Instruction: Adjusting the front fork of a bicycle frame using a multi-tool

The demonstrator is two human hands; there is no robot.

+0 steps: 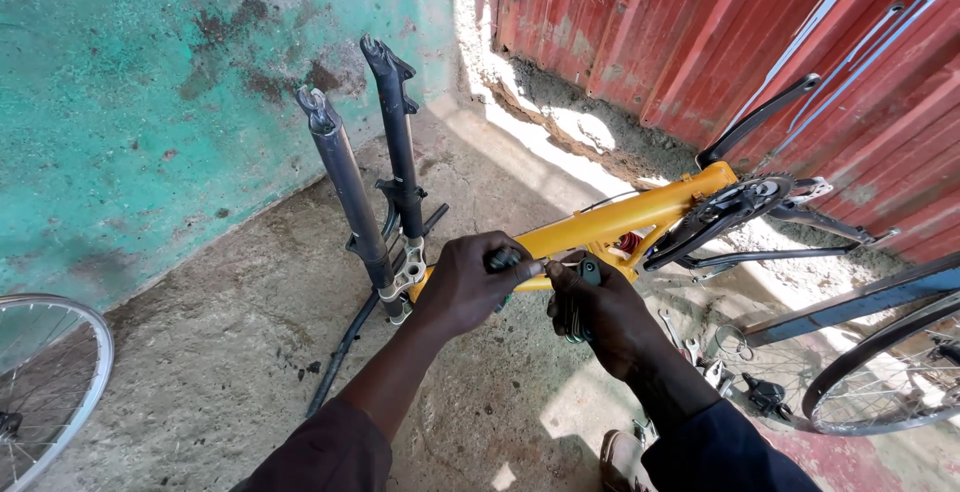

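A yellow bicycle frame stands upside down on a concrete floor, its dark suspension fork pointing up against a turquoise wall. My left hand grips a dark handle or tube beside the frame's head end. My right hand is closed on a folding multi-tool, whose metal bit points left toward my left hand. The crankset with chainring sits at the frame's right end.
A spoked wheel leans at the lower left. Another wheel and a blue frame tube lie at the right by a red corrugated wall. Small parts are scattered on the floor.
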